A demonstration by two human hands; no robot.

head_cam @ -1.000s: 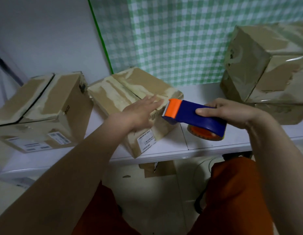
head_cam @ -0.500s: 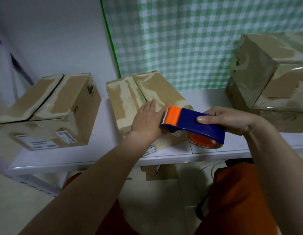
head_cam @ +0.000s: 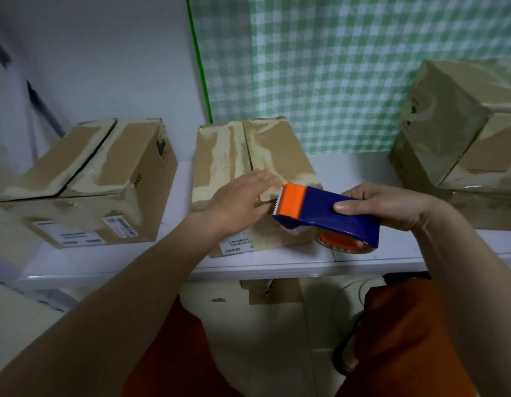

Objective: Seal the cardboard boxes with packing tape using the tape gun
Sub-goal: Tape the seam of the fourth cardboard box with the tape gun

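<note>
Behind everything hangs a green checked cloth (head_cam: 348, 67) against a pale wall, and below it runs a white shelf (head_cam: 262, 265) carrying the cardboard. Four boxes show: a stack of two at the far right (head_cam: 463, 133), one box at the left (head_cam: 99, 179) with its top seam gaping, and the middle box (head_cam: 248, 161), which is the one in hand. Its top flaps meet along a dark seam that looks not yet taped over at the near end.

One tape gun (head_cam: 325, 213), blue with an orange head, sits just beside the middle box's near right corner, its serrated edge touching or almost touching the cardboard. The right hand (head_cam: 391, 204) is wrapped round its body, thumb along the side. The left hand (head_cam: 242, 202) lies flat on the box top, fingers straight and close together, steadying it.

Judging by this, the step is starting a strip: next the head needs pressing onto the box and drawing along the seam.
</note>
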